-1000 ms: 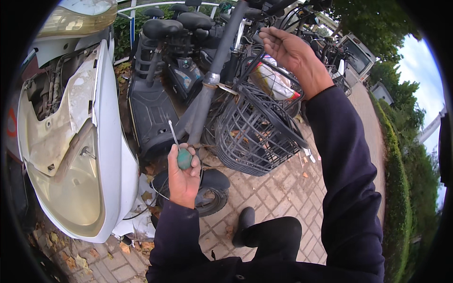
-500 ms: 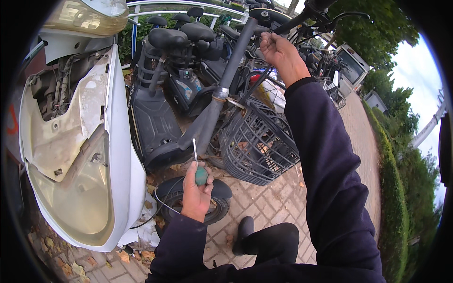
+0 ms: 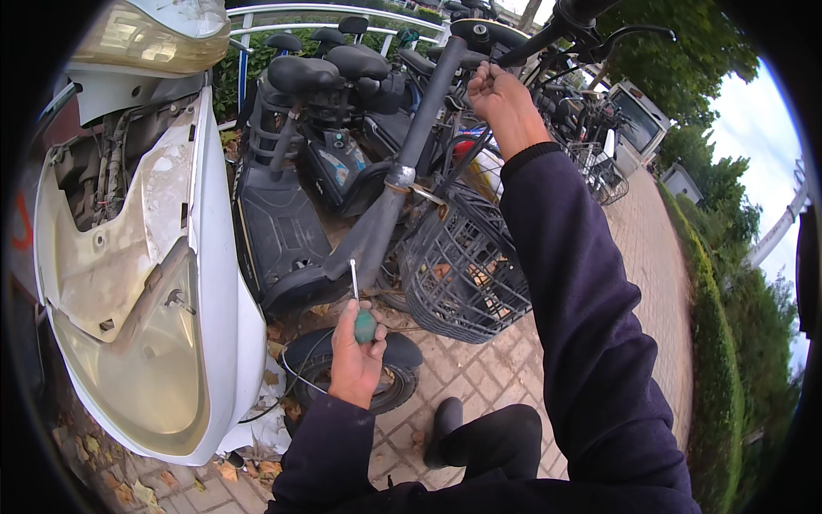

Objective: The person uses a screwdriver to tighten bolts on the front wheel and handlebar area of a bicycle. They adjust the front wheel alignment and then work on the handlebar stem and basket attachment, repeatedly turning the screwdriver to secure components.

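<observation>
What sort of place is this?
Probably an outdoor parking area for two-wheelers: dark saddles crowd together near brick paving, and a green hedge runs along the right.

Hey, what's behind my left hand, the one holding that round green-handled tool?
A black rubber tyre and curved black mudguard show past your left hand; the part it covers can't be seen.

The sleeve hides the right side of the basket. Above the basket, the right hand is turned so that what its bent fingers hold, if anything, cannot be told; the handlebar there is cut off by the upper edge. Left of the basket, the left hand covers part of the screwdriver, whose tip is too small to tell, and part of the wheel.
</observation>
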A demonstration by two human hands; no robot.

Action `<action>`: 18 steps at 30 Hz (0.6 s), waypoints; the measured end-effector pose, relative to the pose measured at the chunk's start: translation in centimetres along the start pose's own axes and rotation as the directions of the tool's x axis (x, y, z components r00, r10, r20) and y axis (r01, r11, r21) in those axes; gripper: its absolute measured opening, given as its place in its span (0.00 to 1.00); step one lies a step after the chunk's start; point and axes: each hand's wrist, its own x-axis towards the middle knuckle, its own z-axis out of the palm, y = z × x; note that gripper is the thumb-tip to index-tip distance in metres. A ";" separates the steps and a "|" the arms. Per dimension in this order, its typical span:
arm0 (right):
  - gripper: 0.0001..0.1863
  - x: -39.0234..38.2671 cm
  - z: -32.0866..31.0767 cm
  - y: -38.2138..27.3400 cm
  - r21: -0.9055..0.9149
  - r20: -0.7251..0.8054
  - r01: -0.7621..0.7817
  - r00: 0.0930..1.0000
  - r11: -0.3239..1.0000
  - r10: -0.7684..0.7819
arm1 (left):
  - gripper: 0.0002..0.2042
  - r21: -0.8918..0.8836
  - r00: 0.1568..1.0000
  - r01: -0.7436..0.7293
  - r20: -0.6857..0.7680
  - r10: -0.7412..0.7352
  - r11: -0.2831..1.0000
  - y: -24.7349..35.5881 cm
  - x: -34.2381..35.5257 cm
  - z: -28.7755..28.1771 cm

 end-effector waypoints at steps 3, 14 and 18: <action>0.09 0.1 0.3 0.4 -0.027 -0.046 0.040 0.998 0.999 -0.041 | 0.14 0.012 1.000 0.002 -0.004 -0.002 1.000 0.0 -0.1 0.0; 0.05 -0.2 0.2 1.3 -0.012 -0.047 0.137 0.989 0.990 -0.138 | 0.14 0.020 1.000 -0.010 -0.029 0.010 1.000 -0.4 0.2 0.5; 0.05 -0.3 0.2 1.6 0.042 -0.068 0.151 0.987 0.988 -0.148 | 0.14 0.028 1.000 -0.015 -0.009 0.016 0.999 -0.5 0.4 0.6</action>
